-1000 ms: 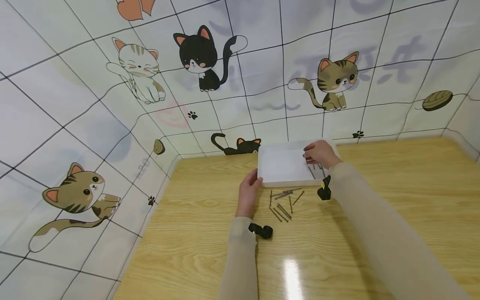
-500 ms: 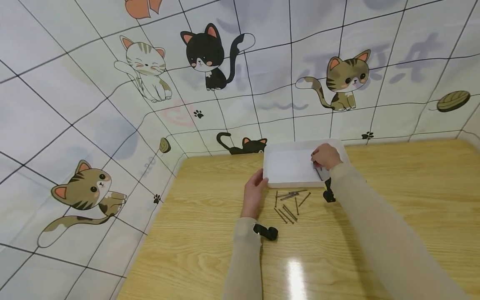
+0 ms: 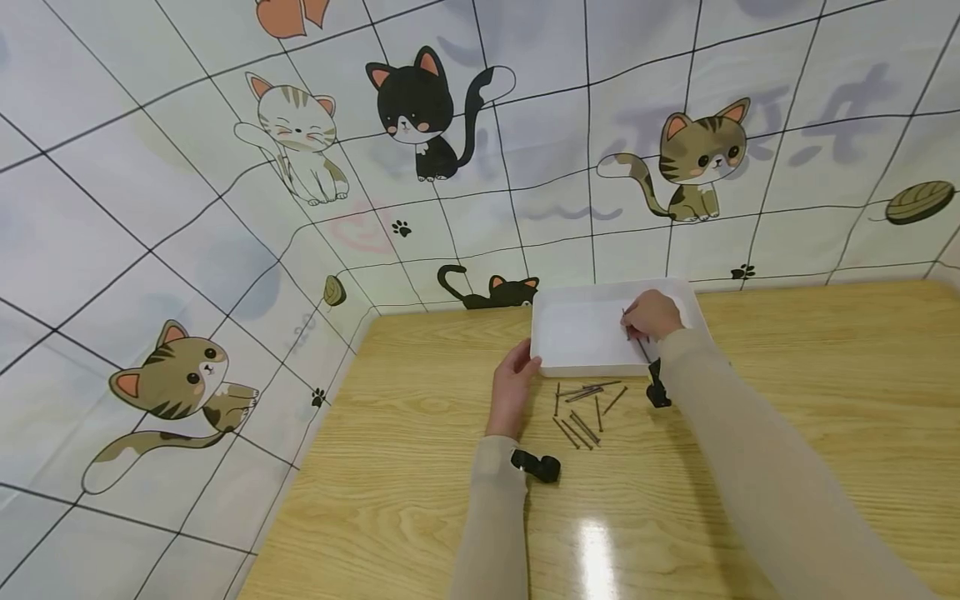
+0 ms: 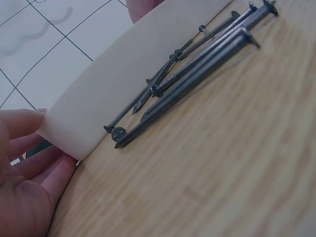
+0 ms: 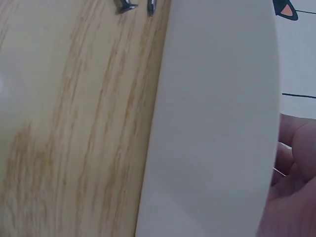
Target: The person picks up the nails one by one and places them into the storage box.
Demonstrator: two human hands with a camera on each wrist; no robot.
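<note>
A white shallow tray stands on the wooden table near the wall. My left hand rests against its near left corner, fingers fairly straight; the left wrist view shows those fingers touching the tray's rounded corner. My right hand is inside the tray at its right side, fingers curled, pinching what looks like a thin dark nail. Several long dark nails lie loose on the table just in front of the tray, also seen beside the tray wall as nails.
The table sits in a corner of tiled walls with cat pictures, which close off the left and back. A black wrist camera is on the left forearm and another on the right. The right wrist view shows mostly the tray wall.
The right hand stays over the tray's right side and has curled in slightly; the nails seen under it earlier are mostly hidden now. The left hand stays at the corner.
</note>
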